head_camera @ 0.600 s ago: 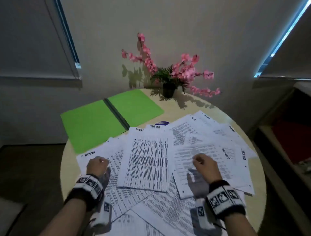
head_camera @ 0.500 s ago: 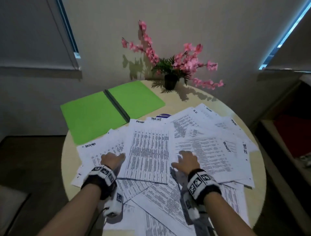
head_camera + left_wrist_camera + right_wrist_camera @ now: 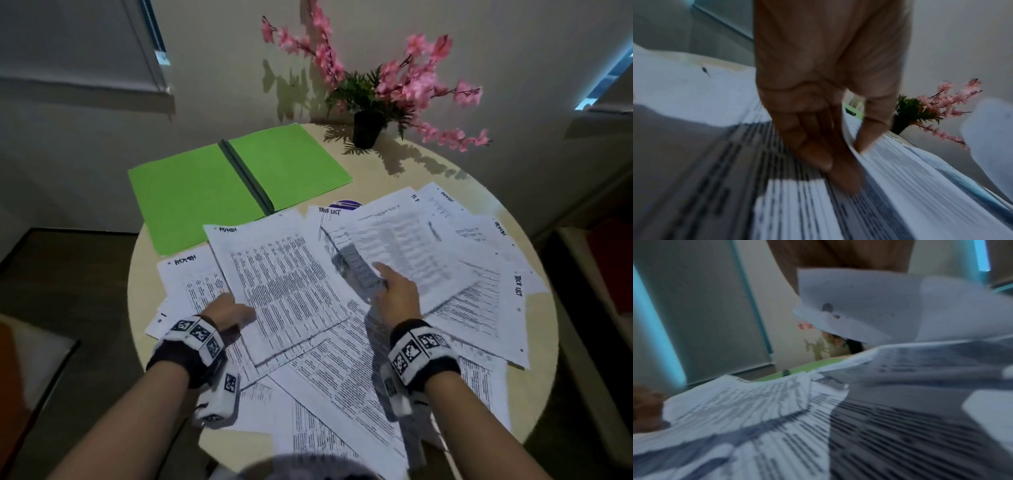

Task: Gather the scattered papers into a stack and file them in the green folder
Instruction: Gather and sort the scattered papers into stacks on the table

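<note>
Papers [image 3: 342,308] strewn across counter [image 3: 404,178]. Right hand [image 3: 397,294] pinches lifted sheet [image 3: 411,253]; left hand [image 3: 227,310] clamps another sheet's edge [image 3: 851,151], likely for stacking. Green folder [image 3: 236,185] lies open, ready.

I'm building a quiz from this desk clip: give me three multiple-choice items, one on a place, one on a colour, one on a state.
1. Where does the green folder lie?
A. far left of the table
B. under the papers
C. on the floor

2. What colour are the flowers in the pot?
A. yellow
B. pink
C. white

3. What is the right hand doing?
A. resting flat on the table
B. closing the folder
C. lifting a sheet off the pile

Answers: 1 A, it lies open at the table's far left edge, beyond the papers; 2 B, pink blossoms over green leaves; 3 C, the sheet's near corner is raised in its fingers, casting a shadow.
</note>
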### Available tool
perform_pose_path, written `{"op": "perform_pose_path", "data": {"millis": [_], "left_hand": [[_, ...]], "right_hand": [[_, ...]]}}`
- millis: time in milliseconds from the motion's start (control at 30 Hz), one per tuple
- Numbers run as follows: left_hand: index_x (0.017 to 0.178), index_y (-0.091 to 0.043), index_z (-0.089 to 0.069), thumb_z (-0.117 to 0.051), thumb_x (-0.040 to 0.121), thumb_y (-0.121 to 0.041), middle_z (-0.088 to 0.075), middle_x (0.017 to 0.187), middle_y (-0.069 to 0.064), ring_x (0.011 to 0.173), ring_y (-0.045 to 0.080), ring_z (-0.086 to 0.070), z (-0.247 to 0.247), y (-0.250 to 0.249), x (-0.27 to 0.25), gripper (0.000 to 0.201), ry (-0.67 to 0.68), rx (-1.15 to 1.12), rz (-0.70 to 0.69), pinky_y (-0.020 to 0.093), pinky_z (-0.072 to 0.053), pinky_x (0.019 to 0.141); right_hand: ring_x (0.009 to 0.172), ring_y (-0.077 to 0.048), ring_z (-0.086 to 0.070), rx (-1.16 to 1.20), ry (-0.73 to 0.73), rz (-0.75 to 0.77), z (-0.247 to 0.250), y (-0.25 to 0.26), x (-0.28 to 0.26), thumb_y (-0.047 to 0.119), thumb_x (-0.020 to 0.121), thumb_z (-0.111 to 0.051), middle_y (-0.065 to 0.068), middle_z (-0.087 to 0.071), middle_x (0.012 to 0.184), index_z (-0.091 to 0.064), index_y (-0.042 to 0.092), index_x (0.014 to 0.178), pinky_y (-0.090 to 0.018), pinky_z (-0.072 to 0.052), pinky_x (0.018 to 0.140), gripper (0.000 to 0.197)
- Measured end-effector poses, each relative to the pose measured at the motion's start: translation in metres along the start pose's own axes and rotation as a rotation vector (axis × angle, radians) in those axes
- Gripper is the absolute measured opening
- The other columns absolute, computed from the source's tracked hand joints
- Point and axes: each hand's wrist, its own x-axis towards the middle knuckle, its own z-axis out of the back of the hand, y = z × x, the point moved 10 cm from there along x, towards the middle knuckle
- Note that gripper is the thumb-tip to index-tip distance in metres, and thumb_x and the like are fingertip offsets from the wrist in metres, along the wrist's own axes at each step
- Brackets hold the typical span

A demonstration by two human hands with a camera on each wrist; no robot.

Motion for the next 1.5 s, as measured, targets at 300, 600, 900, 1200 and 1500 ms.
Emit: {"op": "perform_pose_path", "data": {"millis": [300,600,900,1200,1500], "left_hand": [[0.071,-0.031,-0.053,-0.043,0.079,-0.068,-0.039,0.054,-0.008,0.051,0.011,-0.033,-0.001,0.007,0.002,0.04,0.074,-0.501,-0.057,0.019,-0.031,0.046],[0.099,-0.007,-0.063,-0.056,0.084,-0.04,-0.054,0.114,0.019,0.112,0.037,-0.048,0.037,0.015,-0.002,0.037,-0.384,-0.066,-0.18,0.043,-0.042,0.096],[0.14,-0.01,-0.034,-0.034,0.095,-0.04,-0.021,0.15,0.011,0.138,0.032,-0.017,0.06,0.043,0.004,0.054,-0.375,-0.058,-0.037,0.045,-0.015,0.115],[0.128,0.007,-0.036,-0.068,0.07,-0.052,-0.032,0.138,0.022,0.132,0.035,-0.027,0.09,0.06,0.003,0.089,-0.542,-0.071,0.061,0.049,-0.029,0.109],[0.129,0.002,-0.048,-0.068,0.079,-0.023,-0.043,0.141,0.023,0.128,0.038,-0.044,0.058,0.028,0.023,0.059,-0.364,-0.175,-0.035,0.043,-0.04,0.104]], "right_hand": [[0.098,-0.018,-0.062,-0.168,0.74,0.45,-0.141,0.07,-0.089,0.035,0.087,-0.055,-0.004,-0.065,0.119,-0.063,0.017,0.115,-0.032,-0.046,0.091,0.035],[0.129,-0.033,-0.041,0.546,-0.019,-0.569,-0.076,-0.01,-0.026,0.021,0.082,-0.061,-0.017,-0.035,0.146,-0.024,0.004,0.142,-0.038,-0.039,0.103,0.073],[0.098,-0.028,-0.058,0.16,0.379,-0.185,-0.151,0.098,-0.034,0.003,0.083,-0.05,-0.012,-0.058,0.103,-0.053,0.005,0.105,-0.035,-0.052,0.087,0.022],[0.105,-0.039,-0.059,-0.129,0.124,-0.042,-0.027,0.074,-0.004,-0.003,0.084,-0.048,-0.028,-0.063,0.111,-0.061,-0.004,0.103,-0.038,-0.046,0.083,0.023],[0.058,-0.023,-0.05,-0.215,0.308,-0.301,-0.045,-0.039,-0.034,0.001,0.079,-0.054,-0.009,-0.055,0.066,-0.048,0.007,0.066,-0.021,-0.035,0.048,0.015]]}}
